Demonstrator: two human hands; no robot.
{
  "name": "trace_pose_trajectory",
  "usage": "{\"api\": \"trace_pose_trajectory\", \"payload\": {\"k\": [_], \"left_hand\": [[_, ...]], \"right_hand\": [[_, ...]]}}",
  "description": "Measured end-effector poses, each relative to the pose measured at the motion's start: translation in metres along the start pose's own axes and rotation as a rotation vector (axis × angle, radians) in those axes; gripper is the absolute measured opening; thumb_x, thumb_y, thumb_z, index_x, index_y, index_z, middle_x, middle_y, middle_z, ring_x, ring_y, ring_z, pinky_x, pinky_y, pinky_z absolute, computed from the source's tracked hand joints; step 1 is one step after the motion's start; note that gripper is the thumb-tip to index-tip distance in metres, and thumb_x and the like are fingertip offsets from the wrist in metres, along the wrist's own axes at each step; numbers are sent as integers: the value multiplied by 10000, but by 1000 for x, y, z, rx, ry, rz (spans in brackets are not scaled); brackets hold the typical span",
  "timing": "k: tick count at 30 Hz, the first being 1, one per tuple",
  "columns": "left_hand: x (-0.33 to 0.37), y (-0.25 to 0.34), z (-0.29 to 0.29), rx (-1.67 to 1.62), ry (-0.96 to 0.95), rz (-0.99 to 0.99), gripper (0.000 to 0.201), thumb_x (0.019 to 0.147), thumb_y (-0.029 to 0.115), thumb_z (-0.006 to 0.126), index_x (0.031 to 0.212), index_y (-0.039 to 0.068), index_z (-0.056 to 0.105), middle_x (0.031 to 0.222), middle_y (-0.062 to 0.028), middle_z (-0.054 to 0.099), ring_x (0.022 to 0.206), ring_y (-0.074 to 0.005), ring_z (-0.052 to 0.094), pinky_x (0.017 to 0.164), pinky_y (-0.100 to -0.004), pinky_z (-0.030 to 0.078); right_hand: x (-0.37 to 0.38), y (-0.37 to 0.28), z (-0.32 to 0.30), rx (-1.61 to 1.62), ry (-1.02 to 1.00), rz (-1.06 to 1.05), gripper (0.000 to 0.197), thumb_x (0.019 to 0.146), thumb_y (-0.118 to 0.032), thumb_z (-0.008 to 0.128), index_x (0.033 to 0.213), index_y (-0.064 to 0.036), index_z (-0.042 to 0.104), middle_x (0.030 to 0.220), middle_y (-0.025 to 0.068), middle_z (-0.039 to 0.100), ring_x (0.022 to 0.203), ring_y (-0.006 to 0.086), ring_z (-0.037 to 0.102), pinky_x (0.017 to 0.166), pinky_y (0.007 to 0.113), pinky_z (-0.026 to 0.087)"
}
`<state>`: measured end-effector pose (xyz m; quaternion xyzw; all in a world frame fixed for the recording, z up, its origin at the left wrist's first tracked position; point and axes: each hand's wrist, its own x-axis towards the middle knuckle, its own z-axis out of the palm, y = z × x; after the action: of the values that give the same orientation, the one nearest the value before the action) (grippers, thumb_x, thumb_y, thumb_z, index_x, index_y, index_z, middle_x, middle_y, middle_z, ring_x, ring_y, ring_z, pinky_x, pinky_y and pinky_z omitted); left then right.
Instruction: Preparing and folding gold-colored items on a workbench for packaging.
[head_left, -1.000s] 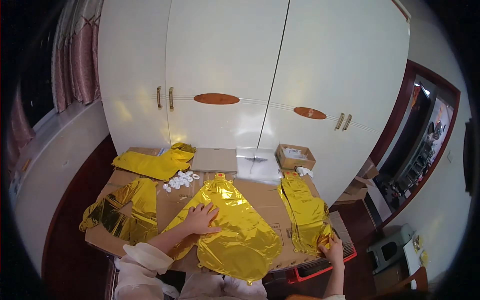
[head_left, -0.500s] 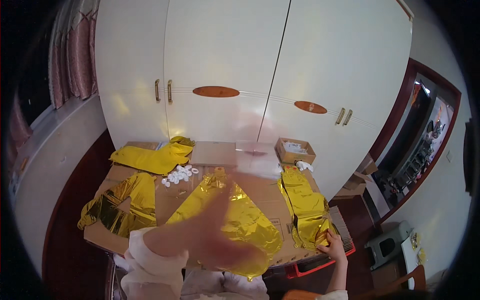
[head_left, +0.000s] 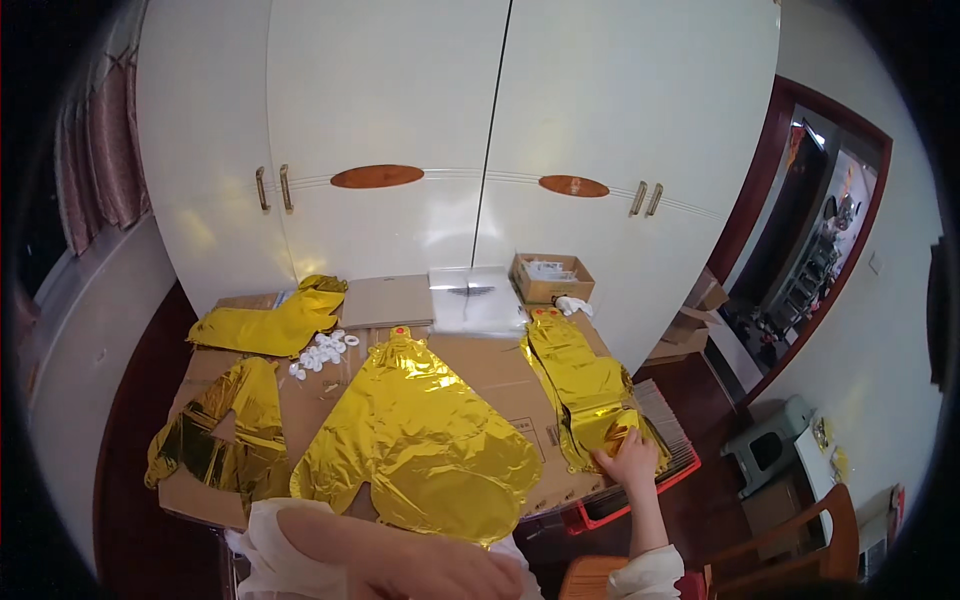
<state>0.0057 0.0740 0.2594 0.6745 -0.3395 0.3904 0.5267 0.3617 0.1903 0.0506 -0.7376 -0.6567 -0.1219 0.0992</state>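
Observation:
A flat gold foil balloon (head_left: 430, 430) lies spread over the cardboard in front of me, its narrow end pointing away. My left hand (head_left: 465, 572) is low at the lower edge, by this balloon's near side; its fingers are partly cut off and smeared. On the right, my right hand (head_left: 632, 462) grips the near end of a folded gold foil balloon (head_left: 585, 385), thumb and fingers on its foil. Two more gold foil balloons lie to the left: a crumpled one farther back (head_left: 265, 322) and one with a gap in its middle nearer me (head_left: 255, 420).
Small white rings (head_left: 322, 352) are heaped behind the left balloons. Along the cabinet (head_left: 380, 100) stand a cardboard sheet (head_left: 388, 302), clear plastic sheets (head_left: 475, 305) and an open carton (head_left: 552, 280) of packets. A red crate (head_left: 690, 465) sits right of the table, near a wooden chair (head_left: 835, 535).
My left hand has moved from above the middle balloon down to the lower edge, uncovering it. My right hand stays at the folded balloon's near end. The whole view has shifted slightly.

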Motion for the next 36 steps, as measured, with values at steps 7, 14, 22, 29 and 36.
{"api": "trace_pose_trajectory", "payload": {"k": [7,14,22,29,36], "left_hand": [[-17,-25,4,-196,-198,157,162,866,134,622,885,-26,611,757,-118,586,625,-303,564,550,-393,422],[-26,-13,14,-156,-64,138,194,866,160,647,920,-22,606,805,-137,580,685,-319,570,617,-404,443],[-34,4,22,-79,1,9,214,867,159,653,954,-29,604,842,-152,583,749,-337,585,655,-419,451],[-43,4,14,-119,-28,20,239,862,166,667,973,-34,599,846,-155,584,758,-340,587,663,-416,456],[-40,8,19,-141,-71,-46,267,856,175,683,991,-37,593,846,-157,585,765,-343,587,672,-413,460]], "right_hand": [[4,-5,12,-94,73,-37,499,762,-396,649,973,55,614,1002,215,657,965,352,601,790,456,469],[7,3,19,-50,48,42,286,786,-267,619,830,14,652,733,176,662,847,333,631,769,435,471],[19,73,32,895,208,332,238,883,-198,554,1013,-11,623,946,137,654,870,263,639,764,341,484],[-7,100,11,857,539,498,441,916,-196,554,1312,-20,472,1314,161,500,1186,297,497,1010,385,368],[8,29,-16,232,36,-272,549,892,-275,603,1347,-12,446,1415,190,433,1361,362,339,1139,531,196]]}}
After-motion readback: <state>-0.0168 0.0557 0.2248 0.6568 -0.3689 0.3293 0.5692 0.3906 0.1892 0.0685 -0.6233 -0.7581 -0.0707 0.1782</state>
